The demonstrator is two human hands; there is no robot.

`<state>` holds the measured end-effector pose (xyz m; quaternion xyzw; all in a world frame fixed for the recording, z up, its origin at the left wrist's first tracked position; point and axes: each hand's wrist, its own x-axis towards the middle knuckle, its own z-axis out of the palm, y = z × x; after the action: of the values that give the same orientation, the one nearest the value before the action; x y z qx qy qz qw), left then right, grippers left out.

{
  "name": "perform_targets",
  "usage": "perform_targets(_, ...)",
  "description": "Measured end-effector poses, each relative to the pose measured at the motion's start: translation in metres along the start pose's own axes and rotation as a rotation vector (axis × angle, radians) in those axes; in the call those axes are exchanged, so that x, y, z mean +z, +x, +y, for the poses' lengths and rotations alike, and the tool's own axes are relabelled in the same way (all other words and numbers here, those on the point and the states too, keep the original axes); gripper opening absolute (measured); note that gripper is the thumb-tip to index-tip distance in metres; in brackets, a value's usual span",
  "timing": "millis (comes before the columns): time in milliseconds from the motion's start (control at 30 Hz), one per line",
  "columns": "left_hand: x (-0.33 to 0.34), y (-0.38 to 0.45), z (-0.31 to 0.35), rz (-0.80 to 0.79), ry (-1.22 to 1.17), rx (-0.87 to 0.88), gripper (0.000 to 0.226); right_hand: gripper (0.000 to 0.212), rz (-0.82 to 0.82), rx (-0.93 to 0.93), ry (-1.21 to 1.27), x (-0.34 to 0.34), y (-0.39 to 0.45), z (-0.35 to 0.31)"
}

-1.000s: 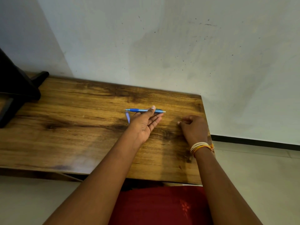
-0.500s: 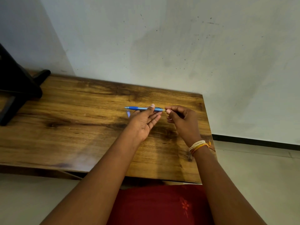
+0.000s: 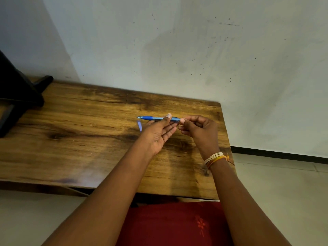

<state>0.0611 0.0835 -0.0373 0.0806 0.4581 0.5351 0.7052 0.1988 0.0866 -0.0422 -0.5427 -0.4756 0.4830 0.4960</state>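
Left hand [image 3: 158, 134]: thumb pins pen [image 3: 150, 118] across fingers | right hand [image 3: 200, 130]: fingertips pinch pen's end | over table [image 3: 79, 139]

The pen's [image 3: 152, 118] rear end is hidden behind the right hand's [image 3: 200, 132] fingers [image 3: 182, 121].

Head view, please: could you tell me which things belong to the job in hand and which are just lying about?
In use: blue pen, held by the left hand, its end pinched by the right hand.
Lying about: black stand at the left end of the wooden table.
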Motion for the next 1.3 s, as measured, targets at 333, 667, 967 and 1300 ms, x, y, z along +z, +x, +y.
perform_targets(333,-0.003,0.002,-0.002,0.019,0.01,0.005,0.022,0.008,-0.015,0.086,0.182,0.012,-0.006,0.001)
perform_targets(667,0.008,0.001,-0.012,0.053,0.02,0.095,0.021,0.015,0.048,0.219,0.47,0.033,-0.009,0.0)
perform_targets(967,-0.001,0.0,-0.006,0.065,-0.004,-0.036,0.015,0.002,0.154,0.314,0.755,0.015,0.002,-0.007)
perform_targets(1300,-0.014,-0.003,0.003,0.111,0.055,-0.135,0.033,0.024,0.128,0.054,0.519,0.011,0.004,-0.015)
